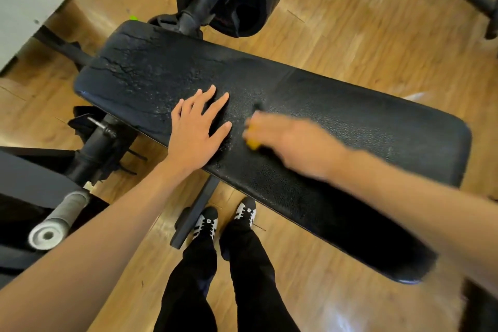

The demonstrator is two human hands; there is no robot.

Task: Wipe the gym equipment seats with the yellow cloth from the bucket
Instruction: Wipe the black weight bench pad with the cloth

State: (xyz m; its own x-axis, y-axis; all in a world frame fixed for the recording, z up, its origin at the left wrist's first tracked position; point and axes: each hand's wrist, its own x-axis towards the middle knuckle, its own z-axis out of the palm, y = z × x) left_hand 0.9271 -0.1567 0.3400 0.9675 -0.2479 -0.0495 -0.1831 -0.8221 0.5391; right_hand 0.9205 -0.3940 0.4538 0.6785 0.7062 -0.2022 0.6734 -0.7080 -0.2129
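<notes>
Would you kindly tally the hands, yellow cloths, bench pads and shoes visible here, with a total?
Hands: 2, the left hand and the right hand
Yellow cloth: 1
Bench pad: 1
Shoes: 2
Total: 6

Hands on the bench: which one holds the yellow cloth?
The right hand, blurred, grips the yellow cloth; the left hand lies flat, fingers spread.
</notes>
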